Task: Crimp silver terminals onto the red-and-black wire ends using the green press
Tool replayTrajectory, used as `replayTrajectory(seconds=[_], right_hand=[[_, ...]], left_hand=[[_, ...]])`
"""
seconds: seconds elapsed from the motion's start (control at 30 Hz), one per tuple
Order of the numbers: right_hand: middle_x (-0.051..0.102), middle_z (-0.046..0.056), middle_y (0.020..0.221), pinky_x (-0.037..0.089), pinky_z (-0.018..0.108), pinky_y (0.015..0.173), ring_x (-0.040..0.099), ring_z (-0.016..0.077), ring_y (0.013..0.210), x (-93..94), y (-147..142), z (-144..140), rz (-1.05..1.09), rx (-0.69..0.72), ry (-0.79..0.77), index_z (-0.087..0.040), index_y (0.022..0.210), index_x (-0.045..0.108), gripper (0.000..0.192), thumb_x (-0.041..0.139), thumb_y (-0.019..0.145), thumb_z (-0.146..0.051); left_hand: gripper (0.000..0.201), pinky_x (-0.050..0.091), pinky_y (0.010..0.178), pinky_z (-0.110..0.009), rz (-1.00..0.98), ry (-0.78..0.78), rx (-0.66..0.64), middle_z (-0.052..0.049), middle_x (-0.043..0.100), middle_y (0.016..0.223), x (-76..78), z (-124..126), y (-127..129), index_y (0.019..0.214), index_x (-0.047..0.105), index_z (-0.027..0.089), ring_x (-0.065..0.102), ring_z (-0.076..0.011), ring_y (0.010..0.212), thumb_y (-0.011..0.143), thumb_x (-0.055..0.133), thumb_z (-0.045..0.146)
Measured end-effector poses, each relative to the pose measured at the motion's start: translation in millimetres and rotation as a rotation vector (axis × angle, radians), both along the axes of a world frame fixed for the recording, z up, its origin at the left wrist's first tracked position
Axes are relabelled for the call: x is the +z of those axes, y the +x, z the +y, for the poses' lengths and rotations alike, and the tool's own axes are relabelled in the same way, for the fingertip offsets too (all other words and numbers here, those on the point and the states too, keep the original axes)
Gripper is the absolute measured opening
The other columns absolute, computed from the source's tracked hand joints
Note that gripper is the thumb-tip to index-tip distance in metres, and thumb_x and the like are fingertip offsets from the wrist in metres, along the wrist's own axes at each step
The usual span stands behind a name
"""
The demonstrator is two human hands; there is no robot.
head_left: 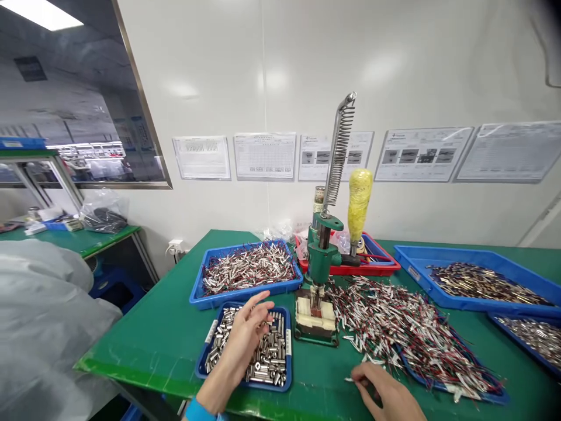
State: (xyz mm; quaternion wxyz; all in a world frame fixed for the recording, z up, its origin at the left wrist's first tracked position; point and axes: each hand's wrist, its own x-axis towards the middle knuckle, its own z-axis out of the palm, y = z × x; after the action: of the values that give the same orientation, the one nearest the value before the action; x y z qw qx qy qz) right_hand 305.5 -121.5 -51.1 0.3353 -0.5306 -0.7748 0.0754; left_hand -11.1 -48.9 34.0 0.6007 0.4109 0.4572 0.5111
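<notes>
My left hand (243, 341) hovers with fingers spread over a small blue tray (287, 362) full of short metal sleeves (268, 358); it holds nothing that I can see. My right hand (385, 393) rests low on the green table (162, 327), fingertips pinching one wired piece (350, 380) at the near edge of a big heap of red-and-blue wired parts (403, 330). Between the hands stands a green hand press (322, 263) with a long spring lever and a yellow-wrapped handle (359, 202).
A blue tray of wired parts (249, 269) sits behind the left hand, a red tray (372, 268) behind the press, two more blue trays (477, 275) at the right. A person in a white coat (44, 327) sits at the left. Papers hang on the wall.
</notes>
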Motion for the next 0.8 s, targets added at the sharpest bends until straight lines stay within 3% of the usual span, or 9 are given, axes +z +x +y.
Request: replayTrajectory(seconds=[0.07,0.13,0.27,0.4,0.6,0.8], right_hand=[[0.074,-0.001,0.082,0.053,0.017,0.057,0.073,0.0143,0.068,7.4,2.0,0.6,-0.124,0.022,0.099,-0.030,0.091,0.067,0.017,0.051,0.097,-0.029],[0.073,-0.001,0.082,0.054,0.019,0.059,0.074,0.0160,0.070,11.7,1.4,0.9,-0.211,0.026,0.194,-0.031,0.092,0.066,0.022,0.046,0.101,-0.031],[0.066,-0.002,0.072,0.050,0.021,0.053,0.069,0.0151,0.061,9.0,-2.7,-0.3,-0.292,-0.026,0.256,-0.029,0.082,0.060,0.032,0.040,0.105,-0.039],[0.064,-0.001,0.072,0.050,0.019,0.052,0.067,0.0137,0.060,3.3,-4.0,-3.2,-0.312,-0.050,0.266,-0.028,0.080,0.057,0.035,0.038,0.106,-0.042],[0.065,0.000,0.075,0.052,0.017,0.054,0.069,0.0130,0.063,3.7,-3.7,-4.8,-0.275,-0.054,0.220,-0.028,0.081,0.058,0.037,0.036,0.107,-0.043],[0.065,-0.002,0.075,0.049,0.016,0.052,0.066,0.0111,0.060,13.7,-6.7,-1.0,-0.078,-0.118,0.081,-0.028,0.082,0.061,0.038,0.042,0.104,-0.053]], left_hand=[[0.024,0.051,0.081,-0.031,0.458,0.208,-0.049,-0.006,0.076,0.107,-2.6,5.9,-4.7,0.114,0.074,0.023,0.069,-0.0207,0.090,0.094,0.061,0.028],[0.024,0.050,0.088,-0.037,0.879,0.402,-0.105,-0.007,0.075,0.105,-7.1,13.9,-6.7,0.105,0.075,0.022,0.068,-0.0248,0.097,0.093,0.054,0.018],[0.029,0.048,0.091,-0.037,1.395,0.557,-0.213,-0.009,0.070,0.117,-21.8,29.3,-3.3,0.110,0.070,0.021,0.067,-0.0259,0.105,0.092,0.050,0.010],[0.026,0.048,0.086,-0.036,1.551,0.553,-0.238,-0.011,0.069,0.112,-28.1,38.5,3.8,0.107,0.067,0.019,0.066,-0.0265,0.100,0.090,0.052,0.008],[0.027,0.046,0.079,-0.035,1.612,0.548,-0.274,-0.009,0.070,0.108,-20.5,40.6,6.3,0.105,0.066,0.021,0.067,-0.0265,0.096,0.087,0.053,0.007],[0.020,0.043,0.071,-0.034,1.636,0.509,-0.240,-0.009,0.070,0.102,-20.1,39.7,10.3,0.091,0.069,0.020,0.069,-0.0262,0.086,0.091,0.051,0.012]])
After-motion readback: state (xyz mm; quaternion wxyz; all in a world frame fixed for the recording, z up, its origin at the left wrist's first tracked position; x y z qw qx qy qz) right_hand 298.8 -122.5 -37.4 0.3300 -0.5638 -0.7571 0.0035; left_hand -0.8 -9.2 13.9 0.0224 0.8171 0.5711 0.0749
